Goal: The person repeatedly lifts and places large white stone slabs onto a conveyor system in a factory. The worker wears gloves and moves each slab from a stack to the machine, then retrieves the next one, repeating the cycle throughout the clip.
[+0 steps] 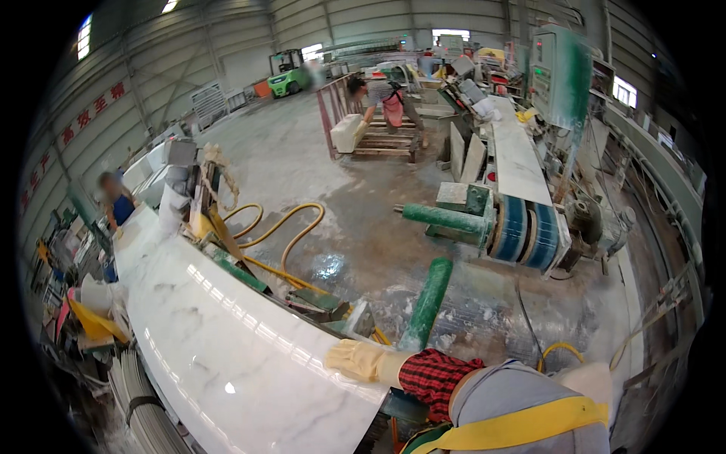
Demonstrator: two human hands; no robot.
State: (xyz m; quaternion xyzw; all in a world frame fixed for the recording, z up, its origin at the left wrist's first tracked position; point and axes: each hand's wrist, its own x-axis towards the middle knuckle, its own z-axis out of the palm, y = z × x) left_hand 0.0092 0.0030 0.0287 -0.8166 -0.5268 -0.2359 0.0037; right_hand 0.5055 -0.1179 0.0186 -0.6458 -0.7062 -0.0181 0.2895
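My right hand (355, 360), in a cream rubber glove and red plaid sleeve, rests palm down at the edge of a long polished white stone slab (249, 356). Its fingers point left and look laid out along the surface, with nothing seen in them. Grey veins and bright lamp reflections run over the slab, which stretches away to the far left. Beside the glove a green post (429, 299) rises past the slab's edge. My left hand does not appear in the head view.
One co-worker (386, 102) bends over a wooden pallet (386, 142) with a white block (347, 134); another person (119, 200) stands at the slab's far end. A yellow hose (299, 219) loops on the wet floor. A blue-belted machine (522, 233) stands right; a green forklift (288, 73) is far back.
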